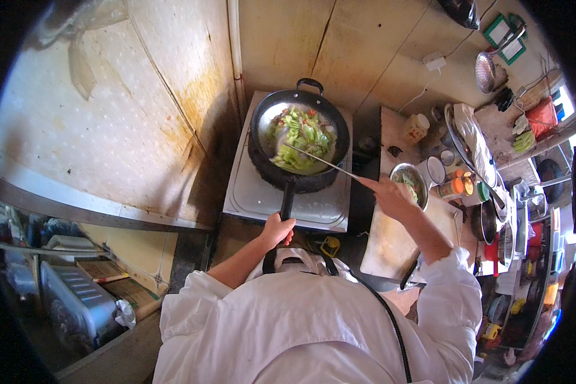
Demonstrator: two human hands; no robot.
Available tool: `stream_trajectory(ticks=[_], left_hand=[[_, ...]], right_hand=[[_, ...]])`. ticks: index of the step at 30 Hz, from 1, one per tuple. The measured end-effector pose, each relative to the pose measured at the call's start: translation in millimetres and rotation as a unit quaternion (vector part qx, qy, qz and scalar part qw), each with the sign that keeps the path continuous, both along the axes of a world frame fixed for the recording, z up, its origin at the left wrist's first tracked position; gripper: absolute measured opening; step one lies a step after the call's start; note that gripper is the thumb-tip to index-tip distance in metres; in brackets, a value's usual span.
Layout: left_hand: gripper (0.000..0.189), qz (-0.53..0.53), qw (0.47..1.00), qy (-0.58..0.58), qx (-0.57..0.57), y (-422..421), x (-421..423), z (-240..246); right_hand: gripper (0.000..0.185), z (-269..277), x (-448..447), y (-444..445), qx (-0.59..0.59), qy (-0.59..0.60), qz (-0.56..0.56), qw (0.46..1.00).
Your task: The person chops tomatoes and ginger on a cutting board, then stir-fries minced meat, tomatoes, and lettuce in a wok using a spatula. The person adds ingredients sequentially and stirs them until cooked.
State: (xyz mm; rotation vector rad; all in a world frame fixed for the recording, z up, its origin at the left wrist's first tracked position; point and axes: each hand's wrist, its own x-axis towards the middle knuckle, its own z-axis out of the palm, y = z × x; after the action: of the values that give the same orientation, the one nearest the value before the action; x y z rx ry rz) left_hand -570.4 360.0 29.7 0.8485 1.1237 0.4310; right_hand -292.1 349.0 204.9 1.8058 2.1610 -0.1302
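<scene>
A wok [263,115] with a black handle sits on the stove [240,197], tilted slightly. Green sliced vegetables [307,134] with a few red pieces lie inside it. My left hand [277,230] is closed around the end of the wok's long handle. In my right hand [389,194] is the thin metal shaft of a cooking utensil [324,162], whose blurred head rests among the vegetables at the wok's left side. Just beyond my right hand, a metal bowl [425,185] with some green pieces in it stands on the worktop.
Right of the stove is a worktop [389,240] with seasoning jars [451,188], a white enamel mug [434,170] and a dark pan [484,222]. A perforated ladle [485,72] hangs on the back wall. The stained wall panel [125,120] stands close on the left.
</scene>
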Motion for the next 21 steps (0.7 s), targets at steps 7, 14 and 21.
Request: stream_trajectory(ticks=[7, 14, 21], left_hand=[[0.022, -0.009, 1.0, 0.015, -0.019, 0, 1, 5], [0.023, -0.008, 1.0, 0.016, -0.009, 0, 0, 6], [0.022, -0.011, 0.999, 0.032, -0.019, 1, -1, 11]], right_hand=[[0.042, 77, 15, -51, 0.011, 0.218, -0.105, 0.97], [0.039, 51, 23, -49, -0.078, 0.247, -0.182, 0.949], [0.034, 43, 38, -33, 0.007, 0.18, -0.124, 0.976]])
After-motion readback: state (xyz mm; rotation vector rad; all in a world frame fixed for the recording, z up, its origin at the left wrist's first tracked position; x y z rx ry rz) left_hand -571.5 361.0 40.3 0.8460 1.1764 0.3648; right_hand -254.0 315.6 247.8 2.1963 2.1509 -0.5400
